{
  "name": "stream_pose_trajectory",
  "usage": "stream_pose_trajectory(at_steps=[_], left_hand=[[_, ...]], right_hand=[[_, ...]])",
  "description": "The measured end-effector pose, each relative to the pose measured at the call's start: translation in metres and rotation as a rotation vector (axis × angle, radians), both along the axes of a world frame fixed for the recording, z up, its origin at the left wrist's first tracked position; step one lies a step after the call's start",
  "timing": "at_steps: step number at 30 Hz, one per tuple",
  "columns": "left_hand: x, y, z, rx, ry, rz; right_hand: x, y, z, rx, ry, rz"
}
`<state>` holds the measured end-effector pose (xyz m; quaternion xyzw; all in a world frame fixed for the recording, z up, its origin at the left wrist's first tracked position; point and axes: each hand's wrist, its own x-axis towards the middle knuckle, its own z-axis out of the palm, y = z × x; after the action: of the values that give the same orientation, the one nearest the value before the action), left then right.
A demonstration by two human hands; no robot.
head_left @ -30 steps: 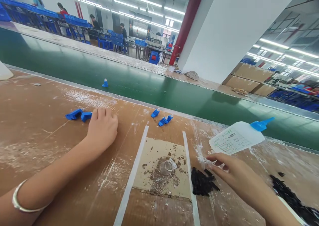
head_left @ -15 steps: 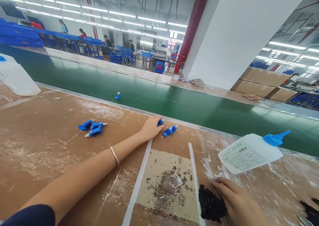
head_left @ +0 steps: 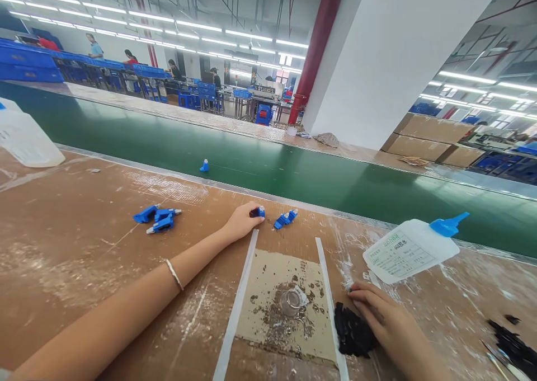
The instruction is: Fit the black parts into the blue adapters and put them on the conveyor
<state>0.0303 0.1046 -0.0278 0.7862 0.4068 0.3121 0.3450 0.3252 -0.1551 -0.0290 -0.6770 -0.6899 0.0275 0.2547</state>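
Currently, the head view shows the left hand (head_left: 241, 223) pinching a blue piece (head_left: 260, 213) between thumb and fingers. This piece is located at the far side of the brown table (head_left: 104, 280), just beyond the left tape strip (head_left: 237, 314). Two blue clips (head_left: 286, 219) lie together to its right; a blue cluster (head_left: 161, 219) lies well to its left. The right hand (head_left: 388, 319) is positioned beside the black scraps (head_left: 352, 330), thumb and forefinger nearly together; whether they grip anything cannot be told. A white bottle (head_left: 406, 252) lies beyond this hand.
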Motion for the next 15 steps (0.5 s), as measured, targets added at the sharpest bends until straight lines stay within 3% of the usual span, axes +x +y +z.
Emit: stream_pose_trajectory(at_steps=[8, 11, 15], left_hand=[[-0.035, -0.036, 0.007, -0.058, -0.118, -0.044], [-0.039, -0.013, 0.007, -0.018, -0.172, 0.192], [-0.040, 0.051, 0.013, 0.054, -0.197, 0.688]], right_hand=[[0.007, 0.007, -0.001, -0.047, 0.097, 0.098], [0.002, 0.013, 0.002, -0.047, 0.241, 0.083], [-0.016, 0.025, 0.019, -0.023, 0.705, 0.002]])
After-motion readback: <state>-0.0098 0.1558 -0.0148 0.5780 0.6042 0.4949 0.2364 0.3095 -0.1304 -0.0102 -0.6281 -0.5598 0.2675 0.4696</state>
